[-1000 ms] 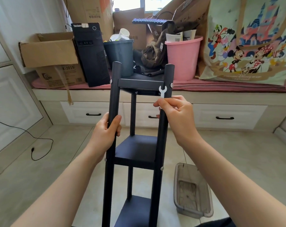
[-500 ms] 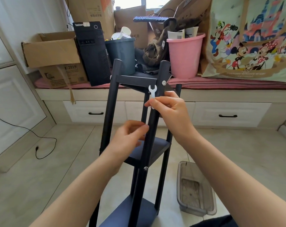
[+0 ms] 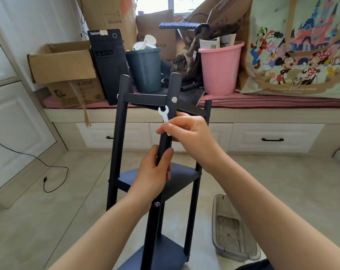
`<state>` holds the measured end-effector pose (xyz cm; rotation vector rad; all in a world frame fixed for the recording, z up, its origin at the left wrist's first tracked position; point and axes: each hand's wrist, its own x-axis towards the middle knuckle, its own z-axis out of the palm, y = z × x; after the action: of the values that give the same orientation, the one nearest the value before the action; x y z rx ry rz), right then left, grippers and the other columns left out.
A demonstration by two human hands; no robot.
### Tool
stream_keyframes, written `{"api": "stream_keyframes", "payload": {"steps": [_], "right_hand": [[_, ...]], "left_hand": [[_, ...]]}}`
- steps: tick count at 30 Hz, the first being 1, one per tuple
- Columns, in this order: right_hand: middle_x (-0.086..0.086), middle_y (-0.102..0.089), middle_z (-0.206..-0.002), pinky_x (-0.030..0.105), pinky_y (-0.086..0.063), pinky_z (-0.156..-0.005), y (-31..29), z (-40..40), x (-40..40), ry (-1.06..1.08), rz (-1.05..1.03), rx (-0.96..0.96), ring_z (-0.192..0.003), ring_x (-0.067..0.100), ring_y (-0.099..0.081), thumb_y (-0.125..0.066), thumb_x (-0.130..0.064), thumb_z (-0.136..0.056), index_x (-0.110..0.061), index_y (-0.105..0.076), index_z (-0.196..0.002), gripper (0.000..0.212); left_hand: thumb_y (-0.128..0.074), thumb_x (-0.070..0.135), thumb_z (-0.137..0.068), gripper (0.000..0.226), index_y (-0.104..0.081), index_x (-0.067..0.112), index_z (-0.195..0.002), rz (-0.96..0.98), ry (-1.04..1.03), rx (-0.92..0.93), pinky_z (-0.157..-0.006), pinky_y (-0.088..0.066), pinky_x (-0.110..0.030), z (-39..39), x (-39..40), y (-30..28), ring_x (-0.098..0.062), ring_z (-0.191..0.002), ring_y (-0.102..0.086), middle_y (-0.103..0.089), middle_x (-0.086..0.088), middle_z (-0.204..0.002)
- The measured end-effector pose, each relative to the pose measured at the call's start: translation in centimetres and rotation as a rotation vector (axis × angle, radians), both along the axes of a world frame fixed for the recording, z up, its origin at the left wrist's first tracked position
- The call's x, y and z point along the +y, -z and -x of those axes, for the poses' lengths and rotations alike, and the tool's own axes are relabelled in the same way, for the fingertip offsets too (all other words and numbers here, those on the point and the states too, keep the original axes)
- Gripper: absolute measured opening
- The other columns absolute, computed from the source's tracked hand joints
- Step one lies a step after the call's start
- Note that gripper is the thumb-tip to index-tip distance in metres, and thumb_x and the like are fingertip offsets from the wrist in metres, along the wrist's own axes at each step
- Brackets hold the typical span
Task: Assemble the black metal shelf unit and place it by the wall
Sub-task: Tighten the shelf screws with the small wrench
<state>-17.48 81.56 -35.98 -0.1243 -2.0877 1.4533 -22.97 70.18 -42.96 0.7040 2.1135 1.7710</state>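
Your left hand [image 3: 155,172] wraps its fingers around the nearest post of the black metal shelf unit [image 3: 124,133], which stands upright on the tiled floor [image 3: 282,191] right in front of you. Just above that grip, your right hand [image 3: 188,133] pinches a small white wrench [image 3: 164,114], its open end pointing up just below the top-tier bolt [image 3: 173,99] on the same post.

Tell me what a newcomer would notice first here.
First the black shelf standing mid-frame on the floor, its near post held by the left hand. Just above, the right hand pinches a small white wrench below a screw. Behind, a pink bucket and a cartoon bag brighten the window seat.
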Motion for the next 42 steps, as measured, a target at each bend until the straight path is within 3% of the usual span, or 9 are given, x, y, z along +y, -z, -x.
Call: {"api": "stream_keyframes", "payload": {"steps": [5, 9, 12, 17, 19, 22, 27, 33, 42], "right_hand": [[-0.01, -0.067, -0.098, 0.049, -0.055, -0.085, 0.2, -0.8, 1.6, 0.076, 0.093, 0.039, -0.095, 0.013, -0.065, -0.063, -0.012, -0.093, -0.012, -0.077, -0.08, 0.019], [0.01, -0.066, -0.095, 0.05, -0.053, -0.085, 1.0, -1.0, 3.1, 0.185, 0.023, 0.028, -0.082, 0.02, -0.06, -0.061, -0.016, -0.095, -0.014, -0.076, -0.087, 0.018], [0.026, -0.056, -0.074, 0.045, -0.048, -0.066, 1.2, -1.3, 4.0, 0.185, -0.029, 0.04, -0.067, 0.026, -0.047, -0.059, -0.016, -0.097, -0.014, -0.076, -0.088, 0.02], [0.005, -0.059, -0.062, 0.031, -0.044, -0.058, 2.2, -1.1, 4.8, 0.212, -0.163, -0.011, -0.058, 0.01, -0.05, -0.06, -0.018, -0.097, -0.008, -0.075, -0.093, 0.018], [-0.007, -0.059, -0.063, 0.017, -0.045, -0.058, 2.6, -1.0, 4.9, 0.206, -0.206, -0.019, -0.057, 0.001, -0.054, -0.06, -0.017, -0.097, -0.007, -0.074, -0.096, 0.017], [-0.008, -0.061, -0.067, 0.011, -0.045, -0.062, 2.7, -0.9, 4.9, 0.194, -0.249, -0.031, -0.06, -0.003, -0.057, -0.06, -0.017, -0.098, -0.007, -0.073, -0.101, 0.017], [0.005, -0.069, -0.083, 0.017, -0.047, -0.067, 2.6, -0.6, 4.4, 0.185, -0.293, -0.113, -0.075, 0.013, -0.062, -0.057, -0.015, -0.099, -0.005, -0.074, -0.108, 0.022], [0.011, -0.066, -0.072, 0.032, -0.042, -0.058, 2.3, 0.2, 4.1, 0.152, -0.139, -0.158, -0.06, 0.024, -0.05, -0.054, -0.016, -0.098, -0.008, -0.077, -0.099, 0.024], [-0.002, -0.048, -0.055, 0.028, -0.035, -0.053, 2.1, 3.0, 2.7, 0.112, -0.009, -0.131, -0.054, 0.016, -0.042, -0.053, -0.016, -0.097, -0.009, -0.074, -0.087, 0.024]], "left_hand": [[-0.048, 0.043, -0.102, 0.026, -0.053, 0.023, -0.088, 0.007, 0.015, 0.044, -0.062, -0.044, -0.028, 0.5, -0.2, 0.1, -0.006, -0.057, -0.05, -0.051, 0.008, -0.061], [-0.048, 0.042, -0.102, 0.027, -0.053, 0.021, -0.086, 0.015, 0.049, 0.065, -0.063, -0.045, -0.026, 0.3, -0.2, 0.1, -0.006, -0.058, -0.049, -0.051, 0.008, -0.062], [-0.048, 0.043, -0.101, 0.031, -0.054, 0.015, -0.09, 0.005, 0.06, 0.068, -0.067, -0.045, -0.03, 0.1, -0.2, -0.1, -0.01, -0.062, -0.049, -0.051, 0.003, -0.065], [-0.046, 0.044, -0.102, 0.031, -0.054, 0.017, -0.09, 0.011, 0.066, 0.092, -0.064, -0.044, -0.025, -0.2, -0.3, -0.2, -0.007, -0.06, -0.049, -0.052, 0.005, -0.064], [-0.045, 0.044, -0.102, 0.032, -0.054, 0.016, -0.091, 0.008, 0.065, 0.092, -0.063, -0.043, -0.025, -0.4, -0.2, -0.2, -0.007, -0.059, -0.049, -0.052, 0.005, -0.064], [-0.045, 0.044, -0.102, 0.033, -0.054, 0.014, -0.094, -0.011, 0.059, 0.056, -0.065, -0.043, -0.029, -0.5, -0.2, -0.4, -0.01, -0.06, -0.049, -0.052, 0.004, -0.064], [-0.044, 0.044, -0.103, 0.032, -0.053, 0.013, -0.095, -0.015, 0.068, 0.011, -0.064, -0.042, -0.032, -0.8, -0.2, -0.5, -0.012, -0.061, -0.05, -0.053, 0.002, -0.065], [-0.044, 0.043, -0.103, 0.029, -0.053, 0.017, -0.095, -0.022, 0.061, -0.005, -0.056, -0.042, -0.024, -0.4, -0.7, -0.4, -0.011, -0.058, -0.05, -0.053, 0.004, -0.064], [-0.04, 0.048, -0.103, 0.034, -0.055, 0.02, -0.092, -0.005, 0.006, 0.064, -0.056, -0.042, -0.028, 0.4, -2.0, -0.3, -0.014, -0.058, -0.049, -0.05, 0.003, -0.064]]}}
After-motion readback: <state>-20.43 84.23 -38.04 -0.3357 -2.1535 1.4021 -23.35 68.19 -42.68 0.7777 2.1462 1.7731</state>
